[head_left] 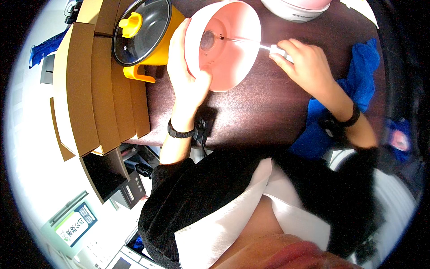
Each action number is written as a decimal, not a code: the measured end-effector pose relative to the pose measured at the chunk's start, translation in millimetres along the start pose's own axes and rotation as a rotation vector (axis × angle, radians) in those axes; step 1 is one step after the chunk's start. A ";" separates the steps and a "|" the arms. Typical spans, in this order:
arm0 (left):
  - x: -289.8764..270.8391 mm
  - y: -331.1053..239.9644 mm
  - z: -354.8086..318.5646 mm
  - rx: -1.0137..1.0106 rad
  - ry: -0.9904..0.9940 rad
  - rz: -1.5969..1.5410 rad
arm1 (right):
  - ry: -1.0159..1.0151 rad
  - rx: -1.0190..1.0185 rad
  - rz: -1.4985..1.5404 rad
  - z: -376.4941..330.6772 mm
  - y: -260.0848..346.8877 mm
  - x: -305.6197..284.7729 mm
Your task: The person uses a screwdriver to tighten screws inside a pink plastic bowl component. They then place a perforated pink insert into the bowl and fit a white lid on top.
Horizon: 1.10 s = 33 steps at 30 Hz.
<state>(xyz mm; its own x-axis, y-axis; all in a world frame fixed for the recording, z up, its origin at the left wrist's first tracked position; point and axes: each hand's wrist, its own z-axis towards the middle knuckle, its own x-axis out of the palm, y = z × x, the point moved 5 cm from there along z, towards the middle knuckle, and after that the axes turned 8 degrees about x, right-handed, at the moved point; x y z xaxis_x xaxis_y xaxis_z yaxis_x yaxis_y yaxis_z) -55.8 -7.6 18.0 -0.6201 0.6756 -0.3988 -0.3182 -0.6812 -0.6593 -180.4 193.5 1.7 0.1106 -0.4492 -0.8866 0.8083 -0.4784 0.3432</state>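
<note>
- Head view: the dark brown table (pixel 251 116) fills the middle.
- Brown cardboard boxes (pixel 103 89) stand in a row along its left side.
- A blue cloth (pixel 365 67) lies at the right, partly behind the right forearm.
- A yellow pot (pixel 160 49) with a clear lid (pixel 152 29) sits beside the boxes, its handle toward the person.
- The pink bowl (pixel 233 69) is over the table, just right of the pot, tipped so its inside shows.
- The left hand (pixel 182 76) has its grip closed on the bowl: fingers along the outside, thumb by the lower rim.
- The right hand (pixel 309 62) has its grip pinched around a tool's white handle.
- That tool (pixel 275 50) points its thin shaft into the bowl, the tip near a grey disc (pixel 207 40); whether it touches, I cannot tell.
</note>
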 end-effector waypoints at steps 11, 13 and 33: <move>-0.3 2.7 -1.9 0.010 0.035 -0.008 | -0.025 -0.105 -0.125 7.3 5.9 -11.6; -0.6 3.7 -2.6 0.006 0.026 -0.005 | -0.020 -0.102 -0.133 8.7 6.3 -12.9; -0.3 -7.0 -2.4 0.065 0.018 -0.003 | 0.863 0.912 1.162 -8.7 -10.7 41.6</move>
<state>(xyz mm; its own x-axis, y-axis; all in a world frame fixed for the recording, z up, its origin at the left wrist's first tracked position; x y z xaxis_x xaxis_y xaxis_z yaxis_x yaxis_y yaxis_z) -51.6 -2.4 21.2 -0.6062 0.6822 -0.4087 -0.3660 -0.6956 -0.6183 -179.4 186.6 -41.6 0.8621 -0.4854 0.1455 -0.4499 -0.6010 0.6606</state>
